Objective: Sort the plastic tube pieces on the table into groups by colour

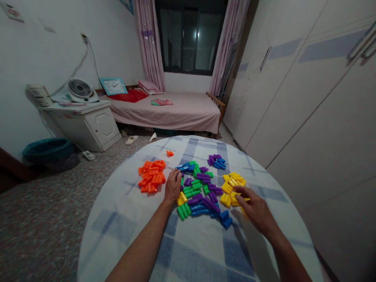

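Small plastic building pieces lie on the table in colour groups. A mixed heap of green pieces (pixel 192 190), purple pieces (pixel 210 204) and blue pieces (pixel 200 210) fills the middle, with a few yellow pieces (pixel 182 198) at its left edge. My left hand (pixel 173 185) rests against that heap's left side, fingers bent but apart; I see nothing held in it. Over the right edge of a yellow pile (pixel 233 181) is my right hand (pixel 255 205), its thumb and fingers spread, partly covering the yellow pieces. Orange pieces (pixel 152 176) form a pile left of my left hand.
The round table has a checked cloth (pixel 194 250). Farther back lie a few orange pieces (pixel 169 153) and a small purple-and-blue group (pixel 216 161). Beyond the table stand a bed (pixel 182 113), a white cabinet (pixel 100 125), a bin (pixel 49 152) and a wardrobe (pixel 293 98).
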{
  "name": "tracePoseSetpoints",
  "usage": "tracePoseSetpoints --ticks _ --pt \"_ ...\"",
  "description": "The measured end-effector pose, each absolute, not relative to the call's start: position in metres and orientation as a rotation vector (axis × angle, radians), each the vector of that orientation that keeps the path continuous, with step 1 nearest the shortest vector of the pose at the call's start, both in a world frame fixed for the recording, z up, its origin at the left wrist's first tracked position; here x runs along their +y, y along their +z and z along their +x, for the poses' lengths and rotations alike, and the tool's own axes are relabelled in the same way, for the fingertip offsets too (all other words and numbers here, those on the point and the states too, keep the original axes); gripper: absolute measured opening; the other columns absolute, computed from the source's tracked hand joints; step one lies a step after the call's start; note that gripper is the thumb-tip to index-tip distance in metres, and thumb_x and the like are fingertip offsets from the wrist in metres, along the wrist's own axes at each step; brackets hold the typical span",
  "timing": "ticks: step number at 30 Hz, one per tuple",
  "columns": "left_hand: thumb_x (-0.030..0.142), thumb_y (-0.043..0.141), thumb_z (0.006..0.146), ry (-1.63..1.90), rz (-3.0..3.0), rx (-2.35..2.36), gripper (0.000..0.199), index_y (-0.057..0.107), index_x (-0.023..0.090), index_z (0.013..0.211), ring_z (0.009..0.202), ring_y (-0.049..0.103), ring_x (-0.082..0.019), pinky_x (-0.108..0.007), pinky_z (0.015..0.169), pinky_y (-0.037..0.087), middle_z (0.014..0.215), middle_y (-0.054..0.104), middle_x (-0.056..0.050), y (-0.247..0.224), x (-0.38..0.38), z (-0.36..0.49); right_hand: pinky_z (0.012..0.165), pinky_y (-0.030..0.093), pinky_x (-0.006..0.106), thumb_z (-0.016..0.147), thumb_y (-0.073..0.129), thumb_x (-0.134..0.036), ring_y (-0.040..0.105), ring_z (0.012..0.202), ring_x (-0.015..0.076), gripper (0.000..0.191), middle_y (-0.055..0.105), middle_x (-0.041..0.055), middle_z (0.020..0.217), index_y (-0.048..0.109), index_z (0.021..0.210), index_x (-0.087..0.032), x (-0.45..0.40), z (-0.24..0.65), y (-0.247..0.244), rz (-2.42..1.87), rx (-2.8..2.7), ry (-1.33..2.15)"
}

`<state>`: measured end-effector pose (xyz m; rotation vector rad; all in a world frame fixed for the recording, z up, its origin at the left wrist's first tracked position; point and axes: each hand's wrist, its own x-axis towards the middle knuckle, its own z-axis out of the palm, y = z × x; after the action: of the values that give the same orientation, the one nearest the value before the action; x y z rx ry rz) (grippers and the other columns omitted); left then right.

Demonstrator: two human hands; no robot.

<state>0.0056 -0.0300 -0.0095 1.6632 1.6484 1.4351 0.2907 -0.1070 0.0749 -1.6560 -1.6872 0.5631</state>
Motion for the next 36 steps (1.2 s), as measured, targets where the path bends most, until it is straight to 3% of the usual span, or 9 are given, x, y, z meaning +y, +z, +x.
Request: tracePoseSetpoints --ticks 2,7,13,17,23,30,36 --pt "0.033 0.034 0.092 1.438 1.654 1.649 0.038 0.06 0.011 0.108 0.119 0.048 -0.02 -0.036 0.108 0.034 0.121 0.055 -0.013 -0.009 -0.03 0.006 0.078 0.05 0.034 0.075 0.052 -0.043 0.062 0.091 0.0215 0.04 0.064 0.0077 0.109 0.062 0.108 -0.022 -0.13 0.285 0.058 -1.729 -1.786 0.605" --pt "0.031 0.036 0.091 1.45 1.652 1.659 0.034 0.063 0.014 0.104 0.117 0.05 -0.02 -0.038 0.106 0.035 0.12 0.055 -0.011 -0.008 -0.029 0.007 0.097 0.042 0.036 0.074 0.056 -0.036 0.051 0.115 0.0227 0.051 0.054 0.0065 0.125 0.053 0.123 -0.023 -0.159 0.263 0.027 -1.721 -1.989 0.451" --pt "0.031 0.035 0.092 1.442 1.647 1.667 0.037 0.062 0.011 0.106 0.117 0.049 -0.02 -0.037 0.106 0.036 0.121 0.055 -0.014 -0.008 -0.028 0.007 0.1 0.039 0.038 0.078 0.053 -0.036 0.045 0.121 0.0243 0.058 0.048 0.0104 0.13 0.042 0.132 -0.018 -0.146 0.22 0.008 -1.704 -1.911 0.265" --pt "0.031 0.035 0.093 1.449 1.661 1.661 0.035 0.063 0.014 0.103 0.117 0.05 -0.019 -0.037 0.105 0.037 0.119 0.056 -0.012 -0.009 -0.027 0.007 0.096 0.041 0.042 0.079 0.054 -0.036 0.047 0.114 0.0259 0.052 0.051 0.0111 0.122 0.046 0.127 -0.017 -0.139 0.209 -0.001 -1.694 -1.875 0.114" --pt "0.031 0.035 0.093 1.473 1.671 1.668 0.035 0.064 0.013 0.102 0.114 0.052 -0.02 -0.037 0.103 0.039 0.118 0.057 -0.012 -0.012 -0.025 0.008 0.089 0.045 0.035 0.076 0.055 -0.03 0.052 0.102 0.0213 0.035 0.054 0.0065 0.107 0.055 0.109 -0.02 -0.146 0.223 0.0 -1.613 -2.008 0.131" --pt "0.031 0.035 0.093 1.507 1.684 1.659 0.034 0.064 0.015 0.099 0.11 0.054 -0.018 -0.035 0.101 0.04 0.114 0.058 -0.01 -0.017 -0.021 0.009 0.071 0.047 0.033 0.078 0.054 -0.048 0.057 0.082 0.0202 0.034 0.056 0.0047 0.091 0.053 0.097 -0.019 -0.154 0.227 0.003 -1.716 -1.954 0.172" --pt "0.03 0.035 0.093 1.484 1.694 1.661 0.034 0.065 0.013 0.098 0.111 0.053 -0.018 -0.035 0.102 0.04 0.113 0.058 -0.012 -0.015 -0.022 0.009 0.08 0.046 0.035 0.071 0.062 -0.039 0.055 0.093 0.0229 0.035 0.056 0.0075 0.1 0.05 0.098 -0.019 -0.158 0.222 0.0 -1.568 -1.998 0.105"
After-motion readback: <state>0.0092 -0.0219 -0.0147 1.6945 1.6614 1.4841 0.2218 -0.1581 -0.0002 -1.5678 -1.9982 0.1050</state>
